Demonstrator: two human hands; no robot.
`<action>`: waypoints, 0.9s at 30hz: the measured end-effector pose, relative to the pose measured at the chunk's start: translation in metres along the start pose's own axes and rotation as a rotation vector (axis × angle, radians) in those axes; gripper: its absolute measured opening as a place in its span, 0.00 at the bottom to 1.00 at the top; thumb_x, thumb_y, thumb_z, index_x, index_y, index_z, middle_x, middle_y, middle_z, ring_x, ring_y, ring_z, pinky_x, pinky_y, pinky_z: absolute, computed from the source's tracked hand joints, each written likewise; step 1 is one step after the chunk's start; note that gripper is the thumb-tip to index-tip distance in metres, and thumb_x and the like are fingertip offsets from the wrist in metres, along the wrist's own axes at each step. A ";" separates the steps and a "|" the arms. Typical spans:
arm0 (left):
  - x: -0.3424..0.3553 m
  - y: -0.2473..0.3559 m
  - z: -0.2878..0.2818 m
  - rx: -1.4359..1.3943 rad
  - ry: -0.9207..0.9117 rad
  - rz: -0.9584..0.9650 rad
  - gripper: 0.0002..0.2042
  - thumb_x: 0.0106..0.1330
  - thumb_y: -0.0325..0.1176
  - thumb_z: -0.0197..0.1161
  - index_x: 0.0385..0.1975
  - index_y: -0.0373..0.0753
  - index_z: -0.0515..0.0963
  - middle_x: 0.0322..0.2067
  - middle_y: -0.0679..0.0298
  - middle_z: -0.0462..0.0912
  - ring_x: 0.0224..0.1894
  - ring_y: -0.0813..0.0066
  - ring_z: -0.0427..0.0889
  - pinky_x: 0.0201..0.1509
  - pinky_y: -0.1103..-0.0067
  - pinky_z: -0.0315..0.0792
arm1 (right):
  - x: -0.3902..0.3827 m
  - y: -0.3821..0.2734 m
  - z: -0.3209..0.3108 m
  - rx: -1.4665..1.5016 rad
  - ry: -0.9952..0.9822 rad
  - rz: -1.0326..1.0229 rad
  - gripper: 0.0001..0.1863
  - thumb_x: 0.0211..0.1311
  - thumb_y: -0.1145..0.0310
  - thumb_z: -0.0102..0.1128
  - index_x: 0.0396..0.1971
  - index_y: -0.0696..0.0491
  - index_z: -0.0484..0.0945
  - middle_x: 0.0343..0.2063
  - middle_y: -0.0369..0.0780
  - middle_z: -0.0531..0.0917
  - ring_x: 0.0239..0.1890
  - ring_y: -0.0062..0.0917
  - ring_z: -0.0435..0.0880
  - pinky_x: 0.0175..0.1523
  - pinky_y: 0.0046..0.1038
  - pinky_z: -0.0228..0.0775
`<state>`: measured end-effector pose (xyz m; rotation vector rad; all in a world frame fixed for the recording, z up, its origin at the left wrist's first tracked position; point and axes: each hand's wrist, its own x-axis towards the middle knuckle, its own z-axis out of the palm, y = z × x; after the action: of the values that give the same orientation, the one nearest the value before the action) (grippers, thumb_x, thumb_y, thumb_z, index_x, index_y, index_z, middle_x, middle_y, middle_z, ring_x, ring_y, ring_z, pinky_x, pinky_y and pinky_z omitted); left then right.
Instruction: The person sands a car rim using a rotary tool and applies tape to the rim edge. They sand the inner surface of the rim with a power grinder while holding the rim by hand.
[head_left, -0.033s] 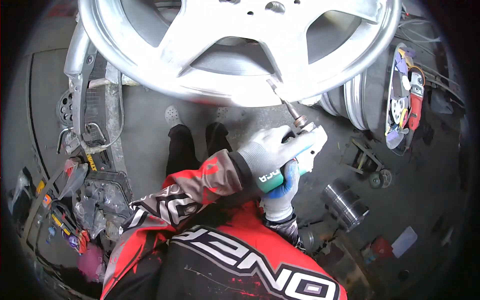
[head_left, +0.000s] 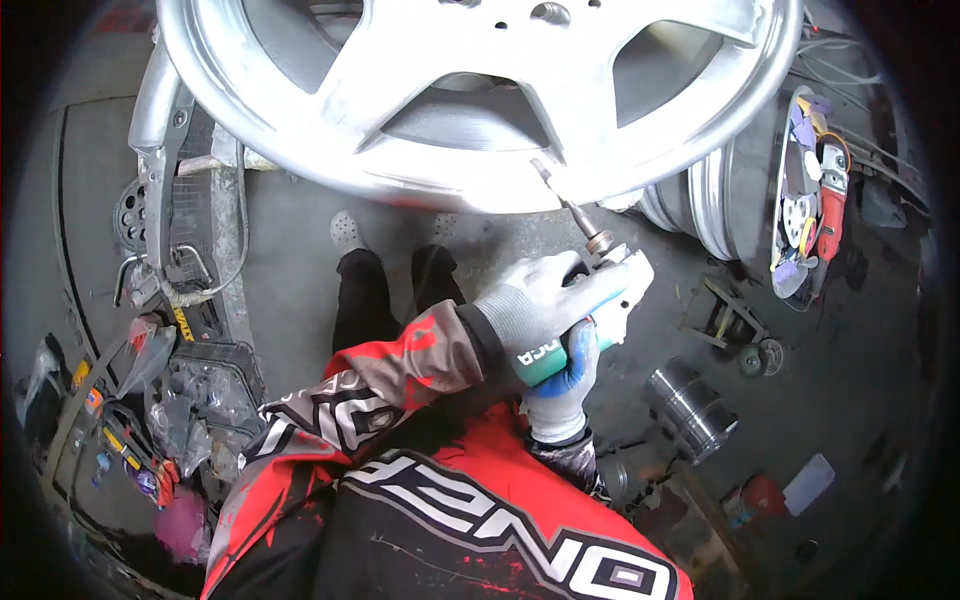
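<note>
The gloved left hand (head_left: 533,295) clasps the head of a green-and-silver die grinder (head_left: 541,366) and the gloved right hand (head_left: 560,402) grips its body, at the near side of a spoked alloy wheel (head_left: 430,178). The bit (head_left: 583,219) points far and left toward a spoke's (head_left: 573,110) base; glare makes it hard to tell if the tip touches. A red angle grinder (head_left: 832,205) is at far right.

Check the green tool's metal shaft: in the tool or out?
In: the metal shaft extends from the front of the green power tool, gripped by the left hand and right hand.
</note>
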<state>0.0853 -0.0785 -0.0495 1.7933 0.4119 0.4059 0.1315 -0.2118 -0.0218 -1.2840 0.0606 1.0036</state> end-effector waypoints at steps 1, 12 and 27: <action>-0.001 0.001 0.000 0.134 0.022 0.086 0.26 0.64 0.35 0.59 0.66 0.49 0.74 0.37 0.57 0.77 0.34 0.59 0.83 0.38 0.66 0.80 | -0.002 -0.002 0.002 0.053 -0.010 0.033 0.34 0.75 0.50 0.48 0.73 0.52 0.60 0.68 0.42 0.69 0.70 0.36 0.69 0.74 0.42 0.57; -0.001 0.004 0.011 -0.014 -0.010 -0.053 0.24 0.66 0.36 0.58 0.64 0.48 0.75 0.39 0.55 0.78 0.37 0.58 0.84 0.39 0.65 0.80 | -0.003 -0.009 -0.012 -0.060 -0.011 0.006 0.31 0.76 0.53 0.46 0.72 0.53 0.62 0.68 0.43 0.70 0.69 0.36 0.69 0.74 0.42 0.58; 0.006 0.014 0.013 0.022 -0.030 -0.039 0.19 0.75 0.41 0.53 0.64 0.49 0.74 0.44 0.53 0.80 0.43 0.53 0.84 0.48 0.65 0.79 | -0.003 -0.021 -0.014 -0.048 -0.047 -0.021 0.30 0.78 0.54 0.44 0.72 0.55 0.61 0.68 0.43 0.70 0.69 0.34 0.70 0.74 0.40 0.59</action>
<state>0.0977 -0.0897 -0.0389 1.8072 0.4314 0.3478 0.1500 -0.2238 -0.0086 -1.3018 -0.0126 1.0223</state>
